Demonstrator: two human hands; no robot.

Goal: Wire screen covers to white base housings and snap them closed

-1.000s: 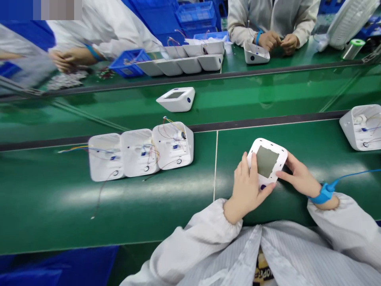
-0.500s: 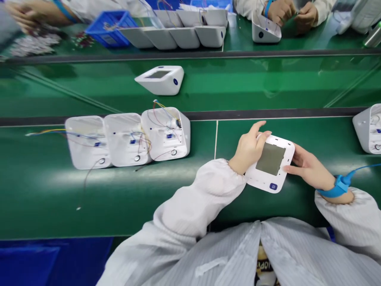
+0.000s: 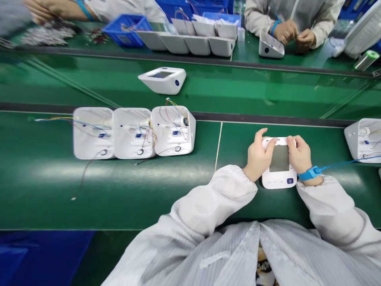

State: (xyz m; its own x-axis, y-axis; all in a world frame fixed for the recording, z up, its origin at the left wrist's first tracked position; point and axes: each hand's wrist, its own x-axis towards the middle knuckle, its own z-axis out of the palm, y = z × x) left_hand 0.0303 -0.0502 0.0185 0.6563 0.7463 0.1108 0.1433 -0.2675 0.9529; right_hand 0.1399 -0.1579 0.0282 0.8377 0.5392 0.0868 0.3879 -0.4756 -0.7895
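A white device front panel (image 3: pixel 278 182) with a grey display and a dark blue button at its lower right is held over the green bench. My left hand (image 3: pixel 258 154) grips its upper left side, thumb on the face near the top edge and index finger stretched beyond it. My right hand (image 3: pixel 300 155) closes on the upper right side, thumb near the top corner. Both hands' other fingers are hidden behind the panel. A blue wrist strap (image 3: pixel 311 173) with a cord circles my right wrist.
Three open white housings with wires (image 3: pixel 93 133) stand in a row at left; another housing (image 3: pixel 364 139) is at far right. An assembled device (image 3: pixel 163 80) lies on the green strip beyond. Across it, co-workers' hands (image 3: pixel 293 35) work near a blue basket (image 3: pixel 127 29) and more housings (image 3: pixel 195 44).
The panel has turned from tilted to nearly square with me. My right hand has moved from its right side up to the top right, and the view has shifted slightly.
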